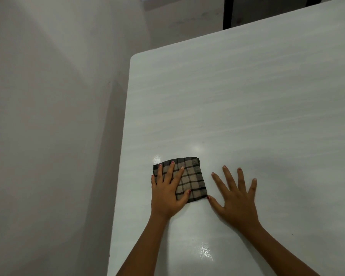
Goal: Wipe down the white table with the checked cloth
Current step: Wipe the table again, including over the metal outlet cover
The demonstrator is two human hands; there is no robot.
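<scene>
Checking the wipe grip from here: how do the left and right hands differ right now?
The left hand lies flat on the folded checked cloth, covering its left part; the right hand lies on bare white table, its thumb tip beside the cloth's corner. The right hand's fingers spread wider than the left's. Both are palm-down and open.

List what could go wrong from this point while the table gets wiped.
1. The left hand presses only the left part of the folded beige-and-black checked cloth, so the free right side may bunch or unfold on a stroke.
2. The cloth sits near the left edge of the glossy white table; a leftward sweep might carry it off the edge.
3. The right hand rests flat on the surface and may leave smudges.
</scene>
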